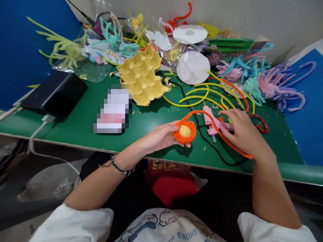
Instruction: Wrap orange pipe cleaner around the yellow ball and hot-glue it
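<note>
My left hand [161, 136] holds a small round egg-carton cup [185, 131] by its edge, fingers underneath and thumb at the side. Coils of orange pipe cleaner [178, 138] wrap around the cup, leaving its pale yellow middle bare. The loose end arches over to the right and passes below my right hand [238, 129]. That hand hovers with thumb and forefinger apart around the handle of a pink glue gun [211, 121], which lies on the table. Whether the fingers touch the handle, I cannot tell.
A yellow egg carton [142, 75] and a phone [112, 111] lie left of centre, near a black box [54, 92]. Yellow pipe cleaners [214, 89], white discs [193, 67] and red-handled scissors [263, 124] are to the right. A black cord [212, 148] crosses the green table [156, 119].
</note>
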Demonstrator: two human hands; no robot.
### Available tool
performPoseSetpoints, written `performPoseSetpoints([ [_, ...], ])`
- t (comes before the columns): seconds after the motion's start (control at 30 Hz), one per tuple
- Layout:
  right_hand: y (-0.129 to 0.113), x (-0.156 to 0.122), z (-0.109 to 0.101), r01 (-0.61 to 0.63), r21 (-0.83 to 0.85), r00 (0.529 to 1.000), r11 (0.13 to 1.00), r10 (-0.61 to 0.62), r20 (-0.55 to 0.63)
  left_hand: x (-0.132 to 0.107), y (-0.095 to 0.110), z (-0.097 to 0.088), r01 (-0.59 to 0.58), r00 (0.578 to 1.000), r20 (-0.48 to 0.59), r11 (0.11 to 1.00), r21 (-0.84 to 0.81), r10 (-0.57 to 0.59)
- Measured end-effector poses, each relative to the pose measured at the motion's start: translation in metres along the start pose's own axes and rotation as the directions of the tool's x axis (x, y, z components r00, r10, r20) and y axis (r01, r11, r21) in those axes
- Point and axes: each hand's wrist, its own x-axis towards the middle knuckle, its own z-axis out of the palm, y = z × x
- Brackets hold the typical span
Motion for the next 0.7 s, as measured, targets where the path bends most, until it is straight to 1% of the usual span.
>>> performPoseSetpoints([
  [0.07, 0.005, -0.003, 0.006, -0.026, -0.049, 0.989, 0.998, 0.033, 0.146, 0.000, 0.005, 0.001, -0.106, 0.993, -0.057, 0.993, -0.055, 0.103],
  [0.13, 0.004, -0.002, 0.011, -0.065, -0.056, 0.969, 0.996, 0.076, 0.237, -0.001, 0.011, 0.003, -0.239, 0.962, -0.155, 0.966, -0.100, 0.222],
  [0.2, 0.000, 0.001, 0.012, -0.101, -0.063, 0.959, 0.993, 0.114, 0.259, -0.001, 0.016, 0.005, -0.343, 0.911, -0.283, 0.931, -0.121, 0.299],
  [0.23, -0.002, 0.002, 0.012, -0.118, -0.072, 0.958, 0.990, 0.133, 0.256, -0.001, 0.018, 0.006, -0.372, 0.889, -0.334, 0.920, -0.124, 0.314],
  [0.3, -0.006, 0.005, 0.011, -0.141, -0.089, 0.955, 0.986, 0.160, 0.251, 0.001, 0.019, 0.008, -0.391, 0.861, -0.399, 0.912, -0.120, 0.316],
  [0.37, -0.008, 0.005, 0.009, -0.173, -0.116, 0.950, 0.978, 0.196, 0.242, 0.003, 0.018, 0.009, -0.388, 0.846, -0.434, 0.916, -0.101, 0.310],
  [0.47, -0.006, 0.002, 0.006, -0.235, -0.157, 0.951, 0.959, 0.260, 0.168, 0.007, 0.015, 0.008, -0.403, 0.804, -0.506, 0.912, -0.074, 0.314],
  [0.53, -0.001, -0.001, 0.005, -0.243, -0.132, 0.964, 0.961, 0.254, 0.074, 0.008, 0.014, 0.008, -0.425, 0.774, -0.546, 0.902, -0.073, 0.321],
  [0.6, 0.004, -0.002, 0.003, -0.229, -0.069, 0.973, 0.971, 0.225, -0.057, 0.008, 0.015, 0.007, -0.461, 0.751, -0.567, 0.883, -0.082, 0.339],
  [0.67, 0.010, -0.002, 0.001, -0.236, 0.005, 0.954, 0.972, 0.233, -0.187, 0.007, 0.016, 0.007, -0.510, 0.721, -0.588, 0.855, -0.091, 0.367],
  [0.7, 0.013, -0.002, 0.000, -0.266, 0.045, 0.931, 0.963, 0.268, -0.249, 0.007, 0.017, 0.008, -0.535, 0.702, -0.602, 0.840, -0.092, 0.381],
])
